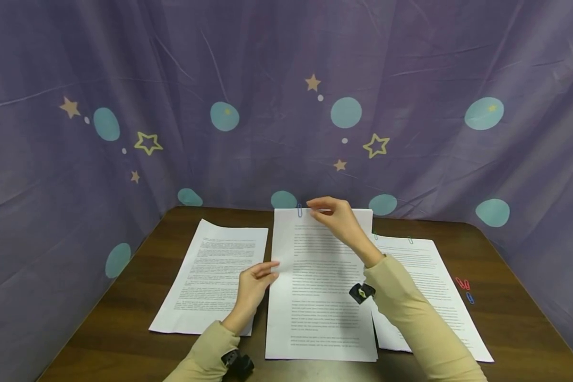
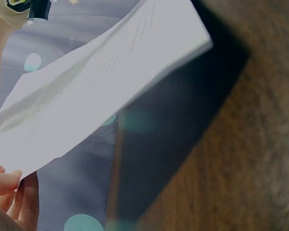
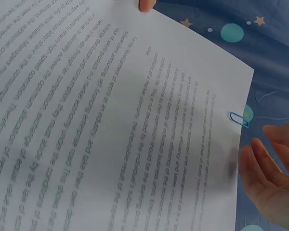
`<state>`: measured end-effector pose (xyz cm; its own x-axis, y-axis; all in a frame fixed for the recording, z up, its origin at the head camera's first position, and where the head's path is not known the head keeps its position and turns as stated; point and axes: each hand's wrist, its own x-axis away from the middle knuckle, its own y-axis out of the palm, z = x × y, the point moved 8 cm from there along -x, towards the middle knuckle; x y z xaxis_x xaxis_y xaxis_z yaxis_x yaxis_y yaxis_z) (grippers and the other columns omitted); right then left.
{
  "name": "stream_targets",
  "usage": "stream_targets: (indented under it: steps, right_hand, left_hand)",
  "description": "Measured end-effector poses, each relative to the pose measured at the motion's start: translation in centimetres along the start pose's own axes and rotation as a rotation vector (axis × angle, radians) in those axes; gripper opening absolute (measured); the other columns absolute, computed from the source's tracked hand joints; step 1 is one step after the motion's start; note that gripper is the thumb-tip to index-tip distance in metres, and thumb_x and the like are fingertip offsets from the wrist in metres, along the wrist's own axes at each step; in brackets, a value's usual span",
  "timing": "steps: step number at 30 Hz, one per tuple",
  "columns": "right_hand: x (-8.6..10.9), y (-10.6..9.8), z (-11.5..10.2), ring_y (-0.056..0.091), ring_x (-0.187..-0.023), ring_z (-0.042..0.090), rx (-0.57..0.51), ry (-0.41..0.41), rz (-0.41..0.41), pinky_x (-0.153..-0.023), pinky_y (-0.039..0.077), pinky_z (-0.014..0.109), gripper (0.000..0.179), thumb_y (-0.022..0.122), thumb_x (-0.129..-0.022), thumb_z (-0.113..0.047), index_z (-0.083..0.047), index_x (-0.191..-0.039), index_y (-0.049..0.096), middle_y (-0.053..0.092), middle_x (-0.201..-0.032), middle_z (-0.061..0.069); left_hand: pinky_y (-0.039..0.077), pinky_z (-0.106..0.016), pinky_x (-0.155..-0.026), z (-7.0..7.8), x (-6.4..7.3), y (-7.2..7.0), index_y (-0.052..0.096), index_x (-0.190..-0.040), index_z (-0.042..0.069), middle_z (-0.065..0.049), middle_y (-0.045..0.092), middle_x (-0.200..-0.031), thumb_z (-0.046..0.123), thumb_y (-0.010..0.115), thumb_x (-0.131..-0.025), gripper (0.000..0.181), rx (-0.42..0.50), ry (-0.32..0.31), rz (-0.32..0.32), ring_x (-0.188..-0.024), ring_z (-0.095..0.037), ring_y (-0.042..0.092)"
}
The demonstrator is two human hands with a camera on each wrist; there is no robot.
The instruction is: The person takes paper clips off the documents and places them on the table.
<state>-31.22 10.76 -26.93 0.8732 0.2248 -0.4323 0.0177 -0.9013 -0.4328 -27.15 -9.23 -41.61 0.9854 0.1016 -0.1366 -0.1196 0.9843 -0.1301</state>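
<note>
Pinched at its left edge by the left hand (image 1: 253, 286), a tilted sheaf of white printed paper (image 1: 322, 297) bears a blue oval wire clip (image 1: 300, 210) on its top edge; the right hand (image 1: 338, 218), fingers loosely bent, holds nothing near that edge.

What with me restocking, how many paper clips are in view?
6: one blue clip on the held papers, two green clips on the right-hand papers, two red clips and another blue clip on the table. More may be hidden.
</note>
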Motion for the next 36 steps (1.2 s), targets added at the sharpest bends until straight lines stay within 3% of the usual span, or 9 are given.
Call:
stream_targets:
  steps: [17, 33, 36]
  right_hand:
    - [-1.0, 1.3, 0.1, 0.059, -0.094, 0.025, -0.008, 0.03, -0.014, -0.08, 0.048, 0.032, 0.026, 0.059, -0.083, -0.003, 0.002, -0.108, 0.061, 0.062, -0.104, 0.018]
    - [-1.1, 1.2, -0.1, 0.062, -0.085, 0.023, -0.032, 0.019, 0.03, -0.074, 0.05, 0.03, 0.015, 0.061, -0.082, -0.006, 0.001, -0.094, 0.068, 0.066, -0.094, 0.014]
    - [-0.5, 0.9, -1.5, 0.062, -0.084, 0.026, -0.028, 0.019, 0.038, -0.074, 0.049, 0.034, 0.015, 0.06, -0.082, -0.003, 0.005, -0.092, 0.067, 0.065, -0.092, 0.018]
  left_hand:
    - [0.048, -0.019, -0.065, 0.1, 0.1, 0.1, 0.067, -0.096, 0.0, -0.013, 0.067, -0.088, -0.002, 0.065, -0.074, 0.022, 0.016, 0.005, -0.002, -0.076, -0.011, 0.059]
    - [0.048, -0.019, -0.068, -0.1, 0.3, 0.0, 0.067, -0.095, 0.0, -0.013, 0.067, -0.088, -0.004, 0.065, -0.073, 0.023, 0.031, -0.008, 0.02, -0.081, -0.013, 0.061]
    - [0.048, -0.019, -0.067, -0.1, 0.3, 0.1, 0.067, -0.095, 0.0, -0.014, 0.067, -0.087, -0.004, 0.065, -0.073, 0.023, 0.033, -0.006, 0.021, -0.079, -0.013, 0.061]
